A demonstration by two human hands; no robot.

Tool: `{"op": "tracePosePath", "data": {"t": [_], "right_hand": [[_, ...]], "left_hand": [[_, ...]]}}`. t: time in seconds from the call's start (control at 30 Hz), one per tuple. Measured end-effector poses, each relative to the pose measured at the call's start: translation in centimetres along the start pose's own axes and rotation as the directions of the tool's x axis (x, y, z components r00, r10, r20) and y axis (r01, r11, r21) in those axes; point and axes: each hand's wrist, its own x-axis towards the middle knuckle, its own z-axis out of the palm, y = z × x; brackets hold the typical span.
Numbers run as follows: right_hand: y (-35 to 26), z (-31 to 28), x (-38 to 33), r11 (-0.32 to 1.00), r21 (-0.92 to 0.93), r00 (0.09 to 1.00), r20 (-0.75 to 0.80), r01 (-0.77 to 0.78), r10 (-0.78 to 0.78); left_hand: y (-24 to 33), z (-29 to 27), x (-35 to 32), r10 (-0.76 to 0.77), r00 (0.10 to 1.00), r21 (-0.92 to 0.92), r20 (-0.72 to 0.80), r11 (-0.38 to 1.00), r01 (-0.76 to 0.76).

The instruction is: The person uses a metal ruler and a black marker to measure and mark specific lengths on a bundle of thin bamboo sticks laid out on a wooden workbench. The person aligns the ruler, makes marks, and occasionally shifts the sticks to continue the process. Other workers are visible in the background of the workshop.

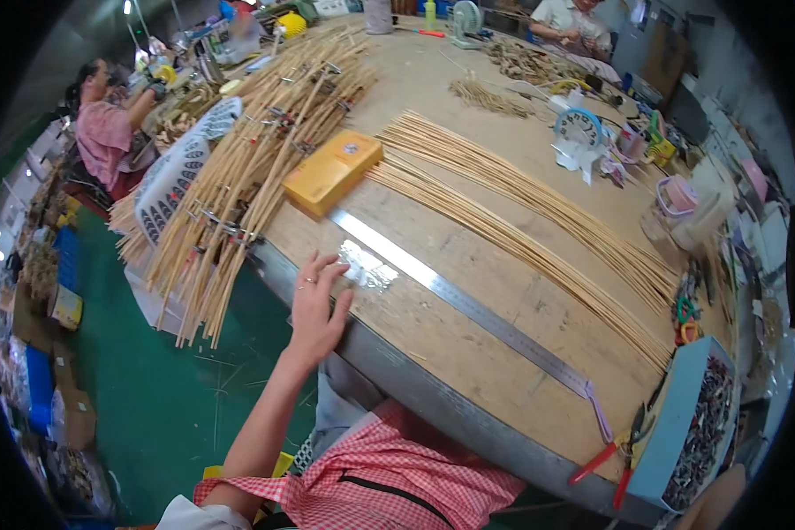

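Observation:
My left hand [319, 305] is at the table's near edge, fingers spread. Its fingertips reach small, shiny clear pieces [366, 266] on the wood, and I see nothing gripped in it. Just beyond lies a long steel ruler [468, 304] with a purple strap at its right end. A yellow box [334, 170] rests by the ruler's far left end. Two bundles of thin sticks, a nearer bundle [521, 253] and a farther bundle [539, 205], run across the tabletop. A skin-coloured sliver at the lower right rim may be my right arm; its hand does not show.
Clamped stick bundles [256, 168] overhang the table's left edge. At right are red-handled pliers [629, 450] and a light-blue box [685, 415] of small dark pieces. A clock [579, 128] stands farther back. One person [110, 132] sits at left, another person [574, 25] at the far side.

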Motion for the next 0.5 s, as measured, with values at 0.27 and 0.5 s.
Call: {"op": "tracePosePath", "data": {"t": [0.27, 0.5], "right_hand": [[1.2, -11.3, -2.4, 0.967, 0.249, 0.872, -0.461, -0.054, 0.167], [-11.1, -20.8, 3.2, 0.687, 0.322, 0.457, -0.89, 0.651, -0.016]], "left_hand": [[2.2, -2.5, -1.4, 0.019, 1.0, -0.229, 0.008, 0.973, -0.016], [7.6, -3.7, -2.8, 0.159, 0.985, -0.415, 0.061, 0.902, -0.119]]}}
